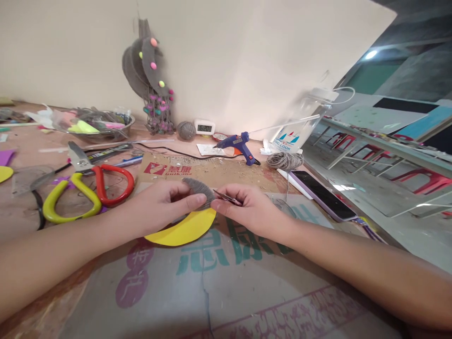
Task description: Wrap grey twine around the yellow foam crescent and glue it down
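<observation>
My left hand (173, 205) is closed around a curved piece wrapped in grey yarn (200, 190), its thumb pressed flat on the near face. Under the fingers hangs a yellow crescent (183, 230), held together with the wrapped piece; whether the two are joined is hidden by my hand. My right hand (247, 207) pinches at the right end of the yellow crescent, thumb tip against its edge. Between its fingers a thin dark pointed thing (230, 198) sticks out, too small to name. A grey strand (205, 301) runs down the board below.
Scissors with yellow and red handles (72, 202) lie left. Behind are a blue glue gun (238, 147), grey yarn (285, 160), a yarn ball (186, 130), a clock (205, 127) and a scrap bowl (116, 134). A moon ornament (132, 70) hangs behind; a phone (323, 193) and bottle (300, 125) stand right.
</observation>
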`<state>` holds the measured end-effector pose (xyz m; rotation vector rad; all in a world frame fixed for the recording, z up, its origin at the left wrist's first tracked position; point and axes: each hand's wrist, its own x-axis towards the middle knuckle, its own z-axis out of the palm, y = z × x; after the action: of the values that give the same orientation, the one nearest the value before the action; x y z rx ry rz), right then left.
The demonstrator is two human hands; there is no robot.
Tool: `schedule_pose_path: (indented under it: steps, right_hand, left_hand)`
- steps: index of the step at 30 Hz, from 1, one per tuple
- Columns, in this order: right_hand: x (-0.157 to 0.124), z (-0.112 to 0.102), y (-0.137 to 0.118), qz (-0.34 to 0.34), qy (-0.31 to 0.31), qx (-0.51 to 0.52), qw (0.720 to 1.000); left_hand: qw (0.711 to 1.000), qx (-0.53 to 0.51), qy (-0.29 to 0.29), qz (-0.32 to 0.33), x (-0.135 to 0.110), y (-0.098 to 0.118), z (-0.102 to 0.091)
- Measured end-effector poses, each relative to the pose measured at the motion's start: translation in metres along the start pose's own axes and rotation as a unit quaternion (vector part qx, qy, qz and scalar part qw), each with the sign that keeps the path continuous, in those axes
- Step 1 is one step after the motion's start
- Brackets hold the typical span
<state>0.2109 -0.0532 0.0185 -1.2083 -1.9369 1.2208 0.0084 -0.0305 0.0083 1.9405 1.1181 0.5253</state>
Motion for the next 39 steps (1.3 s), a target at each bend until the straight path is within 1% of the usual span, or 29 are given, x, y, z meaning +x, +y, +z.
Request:
schedule_pose_path:
  steps: [3, 5, 9, 12, 15, 19, 23, 28, 30, 32, 34, 35, 37, 39]
  right_hand:
    - [0.0, -0.001, 0.001, -0.006, -0.022, 0.029, 0.999]
    - [0.0, -0.001, 0.003, -0.011, -0.035, 0.05, 0.998]
    - [0.001, -0.002, 0.005, -0.013, -0.038, 0.075, 0.996]
    - [0.0, -0.001, 0.004, 0.002, -0.028, 0.054, 0.998]
    - [0.0, -0.001, 0.002, 0.013, -0.027, 0.027, 0.999]
    - [-0.003, 0.0, 0.002, 0.006, -0.041, 0.023, 0.999]
    - [-0.004, -0.001, 0.004, -0.004, -0.056, 0.031, 0.998]
    - [-0.004, -0.001, 0.003, -0.019, -0.06, 0.028, 0.998]
    - [-0.005, -0.002, 0.001, -0.03, -0.052, 0.013, 0.998]
    - [-0.007, -0.006, 0.0, -0.062, -0.027, -0.027, 0.997]
    - [-0.01, -0.011, 0.0, -0.118, 0.008, -0.104, 0.988]
    - [-0.01, -0.015, 0.001, -0.149, 0.027, -0.155, 0.976]
    - [-0.01, -0.021, 0.004, -0.213, 0.06, -0.264, 0.939]
    - [-0.009, -0.025, 0.007, -0.273, 0.082, -0.355, 0.89]
  left_hand:
    - [0.998, -0.056, -0.021, -0.035, 0.0, 0.0, -0.001]
    - [0.996, -0.077, -0.023, -0.049, 0.0, 0.001, -0.001]
    - [0.995, -0.087, -0.009, -0.046, 0.0, 0.005, -0.001]
    - [0.997, -0.075, -0.006, -0.034, -0.001, 0.006, -0.001]
    - [0.998, -0.057, -0.008, -0.025, 0.0, 0.003, 0.0]
    - [0.998, -0.043, -0.026, -0.04, -0.001, -0.003, 0.0]
    - [0.993, -0.091, -0.055, -0.056, -0.002, -0.001, -0.001]
    - [0.987, -0.129, -0.067, -0.068, -0.001, 0.004, -0.001]
    - [0.987, -0.133, -0.065, -0.064, -0.001, 0.003, -0.002]
    - [0.988, -0.13, -0.058, -0.056, -0.001, 0.001, -0.002]
    - [0.99, -0.118, -0.049, -0.056, -0.001, -0.001, -0.003]
    - [0.991, -0.111, -0.044, -0.057, -0.001, -0.001, -0.003]
    - [0.992, -0.105, -0.033, -0.056, -0.001, 0.0, -0.003]
    - [0.992, -0.108, -0.028, -0.057, -0.002, 0.003, -0.003]
